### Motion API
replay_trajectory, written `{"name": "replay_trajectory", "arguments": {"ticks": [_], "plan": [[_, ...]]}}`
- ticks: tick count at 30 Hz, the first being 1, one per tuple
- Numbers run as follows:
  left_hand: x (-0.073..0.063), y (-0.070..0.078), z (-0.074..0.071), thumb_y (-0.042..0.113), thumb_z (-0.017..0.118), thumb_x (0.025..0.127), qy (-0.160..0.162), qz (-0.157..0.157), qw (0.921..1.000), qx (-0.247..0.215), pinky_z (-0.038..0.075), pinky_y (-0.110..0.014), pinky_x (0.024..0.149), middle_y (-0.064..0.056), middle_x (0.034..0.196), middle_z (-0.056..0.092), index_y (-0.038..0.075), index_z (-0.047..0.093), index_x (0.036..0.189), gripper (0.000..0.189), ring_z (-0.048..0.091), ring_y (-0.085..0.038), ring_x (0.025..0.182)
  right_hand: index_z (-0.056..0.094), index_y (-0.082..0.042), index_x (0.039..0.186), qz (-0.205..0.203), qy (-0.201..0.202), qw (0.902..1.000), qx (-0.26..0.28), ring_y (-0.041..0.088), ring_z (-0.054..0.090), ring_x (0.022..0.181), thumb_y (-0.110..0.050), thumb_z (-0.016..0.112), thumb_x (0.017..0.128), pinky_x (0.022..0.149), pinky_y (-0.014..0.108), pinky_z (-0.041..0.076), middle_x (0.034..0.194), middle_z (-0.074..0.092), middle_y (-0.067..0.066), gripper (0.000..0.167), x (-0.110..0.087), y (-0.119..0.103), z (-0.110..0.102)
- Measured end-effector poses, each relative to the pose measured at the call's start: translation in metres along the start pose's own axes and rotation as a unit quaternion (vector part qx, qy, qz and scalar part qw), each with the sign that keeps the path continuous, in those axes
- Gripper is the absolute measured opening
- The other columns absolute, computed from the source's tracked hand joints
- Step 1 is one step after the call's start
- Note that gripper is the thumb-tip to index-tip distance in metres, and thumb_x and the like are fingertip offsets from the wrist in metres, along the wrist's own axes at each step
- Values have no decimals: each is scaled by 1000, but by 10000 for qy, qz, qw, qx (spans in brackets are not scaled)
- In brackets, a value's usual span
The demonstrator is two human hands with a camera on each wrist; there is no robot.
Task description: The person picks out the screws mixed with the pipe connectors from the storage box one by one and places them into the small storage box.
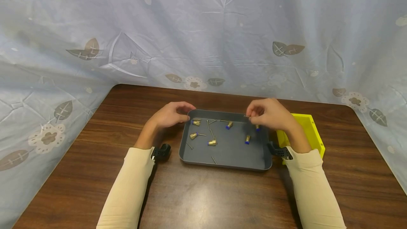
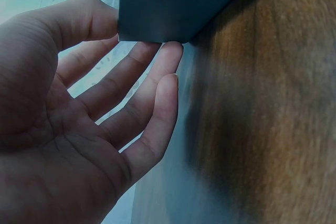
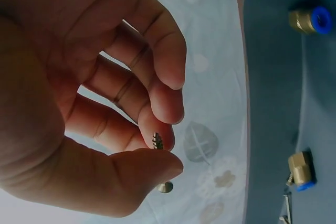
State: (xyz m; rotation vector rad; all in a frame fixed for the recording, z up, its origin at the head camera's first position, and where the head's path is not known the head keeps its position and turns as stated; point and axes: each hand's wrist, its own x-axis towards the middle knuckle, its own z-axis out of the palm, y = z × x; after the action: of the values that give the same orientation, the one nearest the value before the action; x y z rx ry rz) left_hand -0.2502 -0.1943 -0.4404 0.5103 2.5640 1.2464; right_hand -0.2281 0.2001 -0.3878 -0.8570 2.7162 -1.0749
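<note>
A dark grey shallow tray (image 1: 229, 156) lies on the table, holding several brass fittings with blue collars (image 1: 212, 143) and loose screws (image 1: 213, 160). My left hand (image 1: 168, 116) holds the tray's far left corner, its thumb and fingertips on either side of the corner in the left wrist view. Over the far right part of the tray, my right hand (image 1: 270, 114) pinches a screw (image 3: 165, 187) between thumb and forefinger. Its threaded tip pokes up past the thumb and its round head shows below. Two brass fittings (image 3: 300, 167) lie in the tray beside this hand in the right wrist view.
A yellow plastic bin (image 1: 306, 128) stands right of the tray, partly covered by the right forearm. The wooden table (image 1: 197, 197) backs onto a hanging patterned curtain (image 1: 203, 38). Each wrist wears a black camera mount (image 1: 162, 151).
</note>
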Motion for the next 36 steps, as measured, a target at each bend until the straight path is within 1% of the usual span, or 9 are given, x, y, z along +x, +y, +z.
{"name": "replay_trajectory", "arguments": {"ticks": [5, 6, 9, 11, 13, 18, 22, 29, 36], "plan": [[1, 0, 0, 8, 72, 99, 32, 39, 10000, 1, 52, -47, 100, -17, 139, 67, 9, 71, 143, 43, 60, -34, 127, 79, -9, 101, 88, 71, 9999, 129, 23, 62, 77, 0, 75, 92, 65, 31, 49, 85, 71, 2, 13, -7, 2, -9], [1, 0, 1, 8, 72, 99, 38, 56, 10000, -6, 52, -47, 100, -17, 139, 67, 8, 71, 143, 43, 60, -34, 127, 79, -9, 101, 135, 83, 9998, 145, 23, 61, 76, 0, 75, 92, 63, 31, 48, 85, 70, 2, 13, -8, 2, -11], [1, 0, 1, 8, 72, 99, 43, 70, 10000, -22, 52, -47, 100, -18, 139, 67, 8, 71, 143, 43, 60, -34, 127, 79, -8, 104, 219, 119, 9995, 186, 22, 60, 77, -1, 74, 94, 62, 31, 49, 87, 69, 3, 13, -12, 3, -16], [0, -1, 1, 8, 72, 99, 52, 57, 10000, -18, 52, -47, 100, -17, 139, 67, 9, 71, 142, 43, 61, -34, 127, 79, -6, 105, 274, 141, 9994, 173, 22, 61, 79, -2, 74, 94, 63, 31, 50, 89, 70, 3, 13, -15, 4, -19], [0, -1, 1, 8, 72, 99, 64, 46, 10000, -15, 53, -46, 99, -17, 139, 67, 9, 72, 142, 43, 61, -33, 127, 79, -5, 107, 308, 178, 9993, 148, 22, 61, 83, -2, 74, 94, 68, 30, 51, 91, 71, 3, 14, -17, 5, -23], [-1, -1, 1, 8, 72, 99, 71, 73, 9999, -47, 55, -44, 94, -17, 138, 68, 9, 71, 142, 43, 62, -32, 124, 79, -6, 108, 452, 264, 9986, 32, 21, 62, 87, -2, 74, 96, 76, 27, 52, 95, 72, 3, 13, -25, 11, -32], [0, -1, 1, 7, 72, 99, 55, 100, 9999, -63, 56, -44, 94, -17, 137, 68, 8, 71, 142, 43, 62, -33, 123, 79, -6, 110, 607, 294, 9977, -57, 21, 62, 90, -3, 73, 98, 78, 25, 51, 98, 73, 4, 13, -30, 18, -38], [2, -4, 1, 7, 72, 99, 42, 128, 9998, -117, 54, -45, 98, -18, 140, 67, 7, 71, 142, 43, 60, -34, 129, 79, -3, 111, 860, 306, 9958, -20, 21, 62, 92, -3, 69, 101, 80, 24, 51, 104, 75, 9, 15, -39, 23, -48], [1, -4, -1, 6, 72, 99, 46, 172, 9998, -117, 54, -44, 96, -19, 137, 68, 6, 71, 142, 43, 60, -35, 126, 77, -1, 115, 1218, 294, 9921, 8, 21, 62, 95, -7, 66, 105, 82, 24, 50, 108, 74, 9, 16, -49, 33, -57]]}}
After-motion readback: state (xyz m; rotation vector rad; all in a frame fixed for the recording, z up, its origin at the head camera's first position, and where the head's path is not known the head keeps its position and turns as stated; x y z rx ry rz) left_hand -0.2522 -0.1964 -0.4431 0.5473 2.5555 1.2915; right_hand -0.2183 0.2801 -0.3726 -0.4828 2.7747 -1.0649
